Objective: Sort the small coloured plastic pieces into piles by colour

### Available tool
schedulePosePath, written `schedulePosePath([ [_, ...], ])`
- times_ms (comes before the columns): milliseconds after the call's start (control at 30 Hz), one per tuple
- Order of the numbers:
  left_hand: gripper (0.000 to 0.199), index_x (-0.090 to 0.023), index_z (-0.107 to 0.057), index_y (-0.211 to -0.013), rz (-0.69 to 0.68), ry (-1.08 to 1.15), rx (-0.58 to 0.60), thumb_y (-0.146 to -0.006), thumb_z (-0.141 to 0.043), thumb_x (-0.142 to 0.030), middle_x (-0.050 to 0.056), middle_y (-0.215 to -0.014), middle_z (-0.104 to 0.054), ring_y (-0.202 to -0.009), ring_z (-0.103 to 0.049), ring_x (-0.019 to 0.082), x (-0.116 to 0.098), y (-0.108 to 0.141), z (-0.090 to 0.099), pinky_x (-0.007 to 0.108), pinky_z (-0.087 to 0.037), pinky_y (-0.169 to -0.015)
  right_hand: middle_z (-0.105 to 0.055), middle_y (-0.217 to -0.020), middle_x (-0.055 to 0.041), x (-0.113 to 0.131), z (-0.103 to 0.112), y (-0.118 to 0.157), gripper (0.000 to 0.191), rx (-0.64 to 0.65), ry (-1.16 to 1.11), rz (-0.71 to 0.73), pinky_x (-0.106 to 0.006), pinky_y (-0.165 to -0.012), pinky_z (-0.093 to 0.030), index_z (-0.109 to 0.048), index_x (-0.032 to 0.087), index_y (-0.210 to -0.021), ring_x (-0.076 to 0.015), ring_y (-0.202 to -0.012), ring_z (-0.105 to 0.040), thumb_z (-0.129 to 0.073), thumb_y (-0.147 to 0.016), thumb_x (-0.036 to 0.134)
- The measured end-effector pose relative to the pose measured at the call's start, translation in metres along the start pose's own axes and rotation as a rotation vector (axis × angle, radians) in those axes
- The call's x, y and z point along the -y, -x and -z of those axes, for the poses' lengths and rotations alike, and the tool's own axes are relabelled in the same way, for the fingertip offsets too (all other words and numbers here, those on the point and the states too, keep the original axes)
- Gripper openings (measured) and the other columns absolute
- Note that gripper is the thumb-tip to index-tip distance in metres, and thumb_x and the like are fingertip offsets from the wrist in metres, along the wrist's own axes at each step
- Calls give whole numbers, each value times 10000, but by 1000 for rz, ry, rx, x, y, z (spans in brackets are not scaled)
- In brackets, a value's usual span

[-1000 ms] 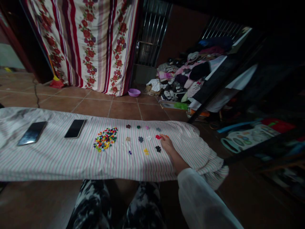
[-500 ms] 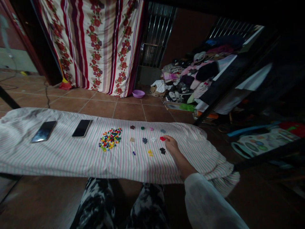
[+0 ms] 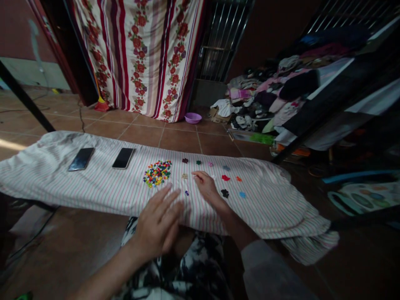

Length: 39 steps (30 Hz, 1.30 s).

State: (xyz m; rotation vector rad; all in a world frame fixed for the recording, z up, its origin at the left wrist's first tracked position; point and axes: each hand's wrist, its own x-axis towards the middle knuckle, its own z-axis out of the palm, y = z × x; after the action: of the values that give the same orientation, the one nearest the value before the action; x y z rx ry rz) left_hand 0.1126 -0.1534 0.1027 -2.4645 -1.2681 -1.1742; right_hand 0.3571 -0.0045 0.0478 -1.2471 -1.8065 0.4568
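My right hand (image 3: pixel 206 187) is over the small sorted piles, its fingertips drawn together beside the tan pile (image 3: pixel 184 176). Whatever those fingers pinch, if anything, is too small to make out. Slightly blurred, my left hand (image 3: pixel 158 223) hovers at the cloth's front edge with its fingers apart and nothing in them. Beyond it lies a heap of mixed coloured beads (image 3: pixel 157 173). Around my right hand are a purple pile (image 3: pixel 186 193), a red pile (image 3: pixel 225 178), a black pile (image 3: pixel 224 193) and a blue pile (image 3: pixel 242 194). My right hand partly covers the middle piles.
A striped cloth (image 3: pixel 106 187) covers the narrow surface. Two phones, one dark (image 3: pixel 81 159) and one pale-edged (image 3: pixel 123 158), lie left of the beads. On the floor behind are a purple basin (image 3: pixel 193 118) and a heap of clothes (image 3: pixel 265 96). Dark posts (image 3: pixel 28 98) rise at the sides.
My right hand has moved left from the red pile toward the tan one. My left hand has come into view. The camera has turned slightly, and orange and blue piles now show at the right.
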Motion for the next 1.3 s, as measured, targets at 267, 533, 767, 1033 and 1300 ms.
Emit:
schedulePosePath([
  [267,571,-13,-484,-1365,541,-378,212,-914,-403,-354,267,-1533,-364,-1498,-184,385,127,22,-38,569,-294,-1156,-701,-992,-54,56,-72,25,292,310,-23,64,-315,-884,-510,-742,220,-980,-169,-932,-648,-503,-864,99],
  [533,517,-46,-559,-1318,651,-468,245,-920,-334,-290,224,-1429,-525,-1386,-427,362,160,34,-46,534,-317,-1138,-675,-1031,-88,75,-100,20,310,402,108,37,-314,-887,-493,-729,205,-1109,-194,-966,-630,-489,-921,144],
  [767,444,-84,-628,-1220,674,-434,130,-896,-374,-248,188,-1351,-603,-1335,-490,312,159,39,-50,480,-333,-1129,-641,-1039,-80,88,-129,-9,337,453,235,36,-293,-894,-475,-707,224,-1180,-191,-979,-607,-483,-934,173],
  [1033,417,-118,-636,-1193,702,-399,100,-867,-399,-224,163,-1331,-621,-1317,-500,306,159,39,-50,484,-348,-1113,-600,-1117,-75,98,-151,-21,295,534,369,-33,-297,-879,-462,-685,264,-1180,-196,-991,-600,-506,-945,260],
  [1300,416,-132,-631,-1201,707,-401,114,-866,-405,-232,153,-1340,-616,-1319,-498,303,157,37,-48,482,-347,-1111,-612,-1011,-51,88,-158,-22,173,440,262,-14,-286,-796,-470,-676,245,-989,-178,-865,-596,-553,-888,178],
])
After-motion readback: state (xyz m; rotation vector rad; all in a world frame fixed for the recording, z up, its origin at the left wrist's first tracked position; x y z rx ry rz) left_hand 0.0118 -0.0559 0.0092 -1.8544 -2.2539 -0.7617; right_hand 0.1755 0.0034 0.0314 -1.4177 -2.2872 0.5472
